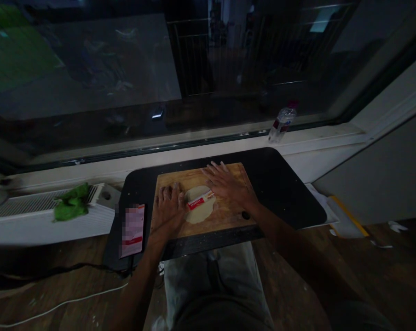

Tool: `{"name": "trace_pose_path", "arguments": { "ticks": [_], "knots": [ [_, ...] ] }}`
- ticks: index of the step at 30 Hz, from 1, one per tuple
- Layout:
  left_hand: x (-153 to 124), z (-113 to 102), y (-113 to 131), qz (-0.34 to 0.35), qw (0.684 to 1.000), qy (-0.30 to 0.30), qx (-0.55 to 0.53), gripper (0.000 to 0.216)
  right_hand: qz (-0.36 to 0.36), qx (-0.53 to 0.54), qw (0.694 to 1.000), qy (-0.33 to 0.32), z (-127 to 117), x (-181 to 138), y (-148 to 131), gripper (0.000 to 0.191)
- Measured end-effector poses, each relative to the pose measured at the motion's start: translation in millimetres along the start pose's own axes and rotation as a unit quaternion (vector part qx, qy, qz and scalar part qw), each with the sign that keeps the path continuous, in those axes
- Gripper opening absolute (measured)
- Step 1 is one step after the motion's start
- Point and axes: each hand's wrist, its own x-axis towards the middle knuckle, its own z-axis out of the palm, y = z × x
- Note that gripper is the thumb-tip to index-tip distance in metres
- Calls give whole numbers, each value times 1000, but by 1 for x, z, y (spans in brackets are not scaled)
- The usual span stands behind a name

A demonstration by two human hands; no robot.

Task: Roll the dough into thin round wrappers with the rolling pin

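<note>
A flat round of pale dough lies on a wooden cutting board. Across it lies a slim roller with a red and white label. My left hand rests palm down on the roller's left end, fingers stretched out. My right hand lies flat over its right end, fingers spread toward the board's far edge. Both palms press on the roller rather than gripping it.
The board sits on a black table below a white window sill. A phone lies at the table's left. A plastic water bottle stands on the sill. A green cloth lies on the radiator at left. Cables cross the wooden floor.
</note>
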Motion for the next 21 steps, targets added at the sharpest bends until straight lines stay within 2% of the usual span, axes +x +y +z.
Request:
{"name": "trace_pose_path", "arguments": {
  "ticks": [6,11,13,17,21],
  "knots": [
    [14,7,-7,-4,999,27,-29,65,20,-40,999,24,-2,-16,-9,63],
    [33,12,-10,-31,998,30,-34,63,22,-71,997,25,2,-40,-21,57],
    [41,12,-11,-35,999,28,-25,63,45,-74,996,22,6,-47,-24,58],
    [52,14,-14,5,1000,28,3,65,131,-68,989,25,13,-55,-33,66],
    [63,17,-16,27,999,34,9,68,165,-53,984,48,20,-66,-48,65]
  ]
}}
